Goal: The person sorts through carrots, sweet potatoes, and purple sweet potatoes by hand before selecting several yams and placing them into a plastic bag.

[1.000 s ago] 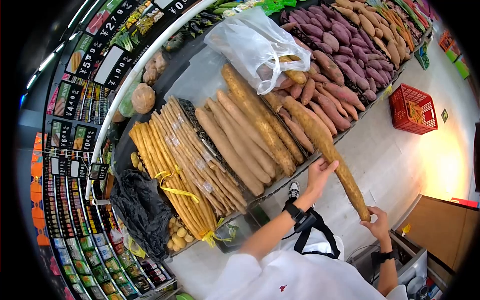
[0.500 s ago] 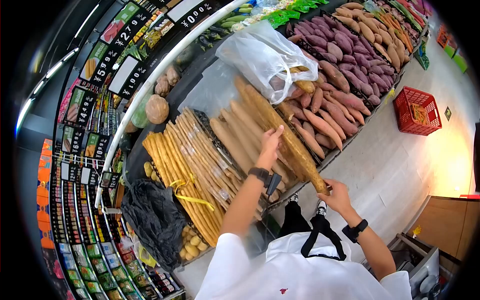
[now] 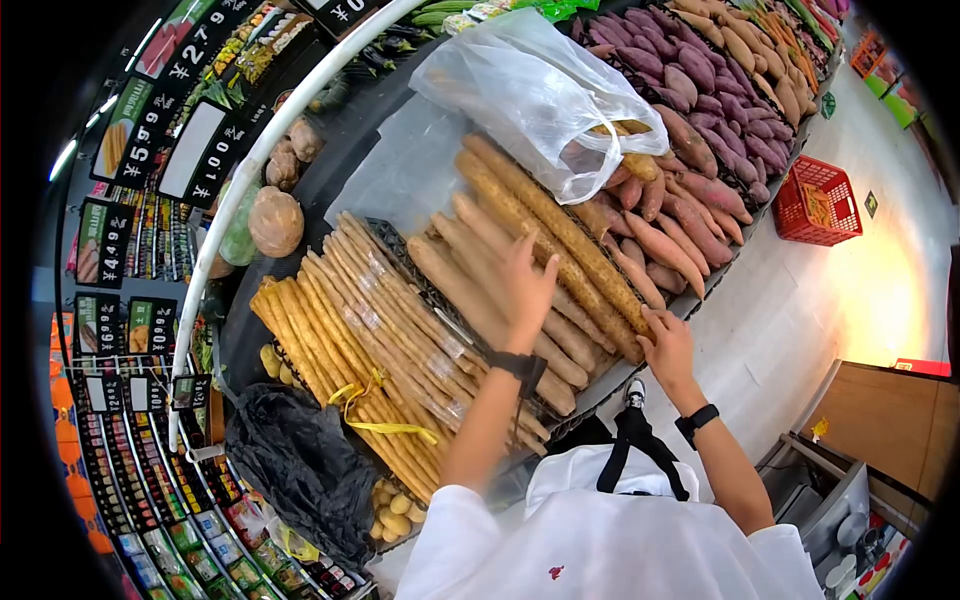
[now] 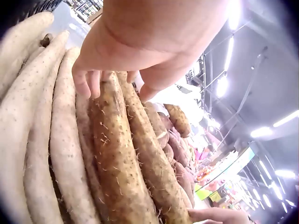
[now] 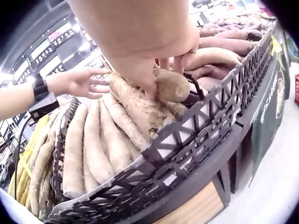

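Note:
Two thick brown yams lie side by side in the crate. My right hand (image 3: 672, 350) pinches the near end of the outer yam (image 3: 572, 232) between thumb and fingers; in the right wrist view its cut end (image 5: 173, 86) shows below the fingers. Over the paler yams (image 3: 480, 310) hovers my left hand (image 3: 530, 295), fingers spread and slightly bent, holding nothing. The left wrist view has its fingertips close above the inner brown yam (image 4: 117, 149), with right-hand fingers (image 4: 217, 214) at the lower edge.
A white plastic bag (image 3: 530, 95) lies across the far yam ends and sweet potatoes (image 3: 665, 245). Thin bundled yams (image 3: 350, 340) and a black bag (image 3: 290, 470) are at left. The black crate rim (image 5: 187, 144) runs along the front; a red basket (image 3: 818, 200) stands on the floor.
The yam, earlier held in both hands out over the aisle, has come down into the crate beside another. My left hand has let go of it; the right stays at its near end.

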Available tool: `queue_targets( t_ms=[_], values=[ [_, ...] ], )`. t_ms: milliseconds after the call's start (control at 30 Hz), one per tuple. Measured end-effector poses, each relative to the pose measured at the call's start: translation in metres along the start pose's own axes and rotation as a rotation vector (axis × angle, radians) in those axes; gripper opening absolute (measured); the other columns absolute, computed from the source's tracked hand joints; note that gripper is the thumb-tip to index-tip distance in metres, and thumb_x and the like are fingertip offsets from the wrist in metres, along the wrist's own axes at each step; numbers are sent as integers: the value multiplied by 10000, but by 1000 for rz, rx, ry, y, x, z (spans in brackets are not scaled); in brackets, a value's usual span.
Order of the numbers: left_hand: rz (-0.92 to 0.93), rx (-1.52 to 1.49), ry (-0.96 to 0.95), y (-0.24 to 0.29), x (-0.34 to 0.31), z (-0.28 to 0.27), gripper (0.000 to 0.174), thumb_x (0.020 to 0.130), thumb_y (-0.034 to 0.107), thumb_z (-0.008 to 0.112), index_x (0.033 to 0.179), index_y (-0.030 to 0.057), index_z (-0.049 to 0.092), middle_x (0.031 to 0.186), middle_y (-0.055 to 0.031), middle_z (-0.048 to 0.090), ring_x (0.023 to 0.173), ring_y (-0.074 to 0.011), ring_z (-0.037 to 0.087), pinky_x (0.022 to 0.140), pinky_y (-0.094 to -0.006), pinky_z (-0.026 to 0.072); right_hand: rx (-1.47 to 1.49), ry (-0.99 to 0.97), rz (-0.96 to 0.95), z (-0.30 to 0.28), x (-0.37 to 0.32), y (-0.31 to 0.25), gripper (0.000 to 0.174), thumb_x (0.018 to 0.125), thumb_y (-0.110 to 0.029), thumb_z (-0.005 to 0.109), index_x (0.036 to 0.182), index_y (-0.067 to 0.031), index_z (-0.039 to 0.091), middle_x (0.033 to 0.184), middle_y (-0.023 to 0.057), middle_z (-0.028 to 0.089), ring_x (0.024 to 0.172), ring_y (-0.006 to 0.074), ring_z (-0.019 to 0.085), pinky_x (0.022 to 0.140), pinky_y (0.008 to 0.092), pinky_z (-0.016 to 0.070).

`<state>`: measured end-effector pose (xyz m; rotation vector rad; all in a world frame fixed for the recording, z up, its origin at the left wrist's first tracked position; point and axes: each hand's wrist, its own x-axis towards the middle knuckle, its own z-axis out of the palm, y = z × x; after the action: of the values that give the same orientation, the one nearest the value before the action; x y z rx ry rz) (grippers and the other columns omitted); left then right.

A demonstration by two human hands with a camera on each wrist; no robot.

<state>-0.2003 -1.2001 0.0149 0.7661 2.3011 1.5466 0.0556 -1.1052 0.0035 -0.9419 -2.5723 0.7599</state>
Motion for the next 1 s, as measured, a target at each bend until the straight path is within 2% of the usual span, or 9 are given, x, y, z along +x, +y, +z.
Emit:
queue_targets(
  t_ms=[233, 267, 367, 433, 500, 600, 667, 900, 1000],
  values=[
    [38, 243, -29, -12, -15, 7, 546, 874, 163, 729, 1394, 132, 564, 1487, -351, 335, 1398, -485, 324, 1153, -520, 305, -142, 48, -136, -3, 15, -4, 305, 768, -88, 749, 1072, -96, 726, 1081, 53, 646, 1072, 287, 560, 910, 415, 436],
    [37, 272, -14, -13, -16, 8, 521, 873, 124, 735, 1373, 129, 589, 1511, -269, 291, 1389, -451, 352, 1119, -475, 363, -20, 56, -112, -8, 24, -1, 269, 768, -84, 743, 1037, -92, 730, 1061, 65, 648, 1053, 299, 570, 901, 418, 443],
    [42, 214, 27, -14, -20, 8, 592, 866, 140, 731, 1415, 84, 518, 1495, -319, 360, 1417, -469, 323, 1151, -525, 310, 262, 291, -85, -38, 88, -8, 217, 818, -97, 724, 1016, -12, 692, 1011, 152, 694, 928, 327, 658, 854, 390, 517],
    [-15, 199, 38, -15, -22, 11, 593, 867, 133, 727, 1417, 78, 513, 1501, -303, 370, 1427, -464, 314, 1156, -520, 308, 404, 295, 128, -38, 138, 8, 386, 821, -193, 787, 1144, -11, 678, 1005, 128, 717, 941, 237, 666, 836, 340, 523],
    [-94, 205, 86, -12, -22, 13, 584, 872, 112, 709, 1417, 61, 507, 1482, -260, 438, 1431, -436, 340, 1167, -495, 317, 374, 259, 49, -34, 187, 20, 501, 829, -254, 802, 1217, 15, 635, 1028, 122, 720, 925, 191, 663, 830, 330, 526],
    [-87, 73, 195, -17, -19, 16, 585, 870, 111, 710, 1411, 33, 504, 1439, -252, 492, 1406, -418, 394, 1171, -475, 325, 660, 44, 231, -47, 226, -1, 549, 843, -268, 804, 1244, 52, 609, 1035, 123, 716, 874, 171, 659, 773, 306, 529],
    [-131, 102, 267, -13, -18, 24, 580, 868, 108, 711, 1403, 18, 508, 1424, -251, 509, 1382, -411, 426, 1159, -466, 342, 684, 112, 148, -18, 251, 22, 528, 812, -325, 829, 1136, 59, 666, 918, 121, 730, 764, 176, 674, 713, 298, 536],
    [-55, 566, 509, 39, -29, 64, 422, 838, 85, 712, 1241, 23, 603, 1316, -215, 593, 1249, -372, 544, 1062, -445, 423, 924, 12, 274, -30, 261, 21, 473, 786, -321, 854, 1020, 66, 712, 851, 101, 733, 728, 134, 666, 672, 266, 517],
    [-46, 312, 422, 61, -32, 90, 344, 826, 63, 706, 1161, 38, 635, 1261, -202, 615, 1218, -361, 555, 1044, -445, 428, 887, -41, 311, -44, 242, 40, 447, 787, -303, 856, 1002, 61, 710, 823, 88, 729, 717, 125, 666, 673, 257, 521]
  ],
)
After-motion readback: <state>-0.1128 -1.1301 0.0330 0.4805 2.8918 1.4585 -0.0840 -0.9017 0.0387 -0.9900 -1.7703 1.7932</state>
